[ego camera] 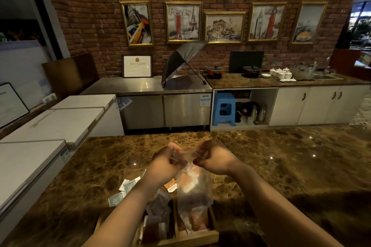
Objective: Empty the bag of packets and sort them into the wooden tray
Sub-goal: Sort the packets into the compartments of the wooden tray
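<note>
A clear plastic bag (193,190) with orange and white packets inside hangs above the wooden tray (213,233) at the counter's near edge. My left hand (167,163) grips the bag's top on the left side. My right hand (213,158) grips the top on the right side. The tray has several compartments; packets lie in the middle and right ones, and my left forearm hides the left part. Loose teal and white packets (124,188) lie on the brown marble counter (281,166) left of the bag. An orange packet (170,185) lies just behind my left wrist.
White chest freezers (50,126) stand to the left of the counter. Across a gap are a steel worktop with an open umbrella (180,62), a blue stool (223,109), cabinets, pots and cups along a brick wall.
</note>
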`<state>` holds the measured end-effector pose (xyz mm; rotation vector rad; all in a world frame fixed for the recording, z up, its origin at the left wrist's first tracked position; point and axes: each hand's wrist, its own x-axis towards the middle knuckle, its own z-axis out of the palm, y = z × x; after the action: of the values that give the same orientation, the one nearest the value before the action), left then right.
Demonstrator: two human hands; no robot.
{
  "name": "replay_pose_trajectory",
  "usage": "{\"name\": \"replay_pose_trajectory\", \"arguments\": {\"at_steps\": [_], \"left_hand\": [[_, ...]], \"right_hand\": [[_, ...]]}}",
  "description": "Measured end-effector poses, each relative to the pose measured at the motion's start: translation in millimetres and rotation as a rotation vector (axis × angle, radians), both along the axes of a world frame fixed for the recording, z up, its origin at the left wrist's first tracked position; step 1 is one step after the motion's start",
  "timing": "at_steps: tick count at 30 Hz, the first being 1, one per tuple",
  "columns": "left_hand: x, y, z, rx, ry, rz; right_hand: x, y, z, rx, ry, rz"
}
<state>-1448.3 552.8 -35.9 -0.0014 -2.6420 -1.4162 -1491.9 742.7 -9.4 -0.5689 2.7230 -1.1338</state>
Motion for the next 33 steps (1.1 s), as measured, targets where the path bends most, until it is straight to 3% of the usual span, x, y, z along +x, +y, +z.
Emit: {"name": "replay_pose_trajectory", "arguments": {"at_steps": [7, 16, 27, 33], "left_hand": [[1, -7, 14, 0.085, 0.102, -0.05], [5, -3, 3, 0.093, -0.049, -0.17], [-14, 42, -7, 0.144, -0.051, -0.158], [-29, 86, -24, 0.11, -0.042, -0.14]], "right_hand": [[0, 2, 18, -0.109, 0.148, -0.011], [5, 31, 25, -0.271, 0.218, -0.062], [12, 105, 0, -0.558, 0.007, -0.26], [17, 161, -31, -0.48, 0.006, -0.466]]}}
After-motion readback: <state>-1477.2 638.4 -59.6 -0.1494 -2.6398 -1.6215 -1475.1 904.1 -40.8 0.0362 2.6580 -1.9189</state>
